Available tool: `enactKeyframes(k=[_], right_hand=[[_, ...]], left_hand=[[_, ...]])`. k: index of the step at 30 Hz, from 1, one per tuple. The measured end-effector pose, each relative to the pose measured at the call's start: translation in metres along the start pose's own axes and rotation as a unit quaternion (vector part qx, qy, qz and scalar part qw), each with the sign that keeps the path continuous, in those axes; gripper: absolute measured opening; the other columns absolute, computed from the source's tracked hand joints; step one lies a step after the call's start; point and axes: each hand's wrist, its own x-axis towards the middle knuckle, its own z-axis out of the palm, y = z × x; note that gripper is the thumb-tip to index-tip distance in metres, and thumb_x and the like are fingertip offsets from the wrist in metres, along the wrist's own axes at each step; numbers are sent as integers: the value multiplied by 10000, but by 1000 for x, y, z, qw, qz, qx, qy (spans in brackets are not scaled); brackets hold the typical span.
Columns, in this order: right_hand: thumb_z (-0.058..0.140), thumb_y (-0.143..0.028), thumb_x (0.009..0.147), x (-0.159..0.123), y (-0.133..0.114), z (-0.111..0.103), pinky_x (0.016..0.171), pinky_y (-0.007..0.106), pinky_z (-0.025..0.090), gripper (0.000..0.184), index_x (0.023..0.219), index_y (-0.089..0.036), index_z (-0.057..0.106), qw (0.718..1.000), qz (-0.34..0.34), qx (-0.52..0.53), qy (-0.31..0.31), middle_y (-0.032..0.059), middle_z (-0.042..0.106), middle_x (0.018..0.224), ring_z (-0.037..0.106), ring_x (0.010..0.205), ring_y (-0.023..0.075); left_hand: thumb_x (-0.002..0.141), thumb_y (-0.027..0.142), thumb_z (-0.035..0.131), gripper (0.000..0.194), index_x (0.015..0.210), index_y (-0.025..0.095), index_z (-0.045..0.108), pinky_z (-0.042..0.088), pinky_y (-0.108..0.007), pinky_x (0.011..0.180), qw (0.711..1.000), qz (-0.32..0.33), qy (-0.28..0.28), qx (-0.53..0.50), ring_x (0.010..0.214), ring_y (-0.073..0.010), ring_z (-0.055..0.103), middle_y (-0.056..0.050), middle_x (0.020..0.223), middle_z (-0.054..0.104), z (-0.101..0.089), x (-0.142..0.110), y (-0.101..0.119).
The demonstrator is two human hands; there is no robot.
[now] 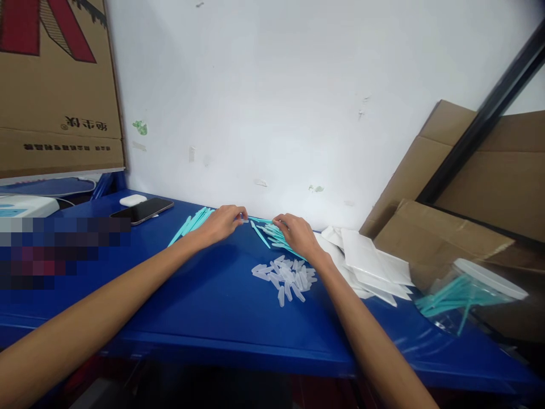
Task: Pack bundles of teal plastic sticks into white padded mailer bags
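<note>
My left hand (225,221) is closed in a pinch on a small translucent blade cap (244,221). Opposite it, my right hand (294,232) grips the end of a slim teal eyebrow razor (260,219), which points left toward the cap; a small gap seems to lie between them. Under and beside my right hand is a pile of teal razors (276,237), with one loose razor (260,235) at its left. Loose translucent caps (287,277) lie heaped nearer to me. More teal razors (193,222) lie in a bunch behind my left wrist.
White packets (361,264) are stacked right of my right forearm. Beyond them a clear jar with a white lid (468,295) holds teal razors. A phone (142,211) and a white case (133,200) lie at the left. Cardboard (443,227) leans at the right; the wall stands behind.
</note>
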Motion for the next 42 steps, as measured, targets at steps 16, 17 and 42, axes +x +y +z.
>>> enactKeyframes(k=[16, 17, 42], right_hand=[[382, -347, 1048, -1, 1, 0, 732, 262, 381, 302, 1083, -244, 664, 998, -15, 65, -5, 44, 715, 964, 641, 868, 181], [384, -345, 1047, -1, 0, 0, 732, 258, 383, 299, 1079, -242, 663, 997, -17, 75, -5, 38, 719, 951, 643, 858, 177], [363, -428, 1024, -1, -11, -6, 687, 232, 431, 373, 943, -212, 656, 976, 17, 217, -27, -15, 672, 691, 621, 644, 138]], left_hand=[[907, 283, 527, 228, 1015, 200, 710, 461, -299, 757, 1000, 15, 10, -21, 901, -214, 647, -71, 1035, 729, -2, 0, 3], [901, 282, 538, 221, 1001, 200, 717, 463, -301, 766, 999, 16, 12, -34, 896, -211, 647, -68, 1025, 734, -2, 0, 3], [721, 433, 767, 342, 943, 173, 779, 406, -241, 496, 914, -108, -32, -390, 548, -109, 496, -37, 651, 658, -10, -1, 12]])
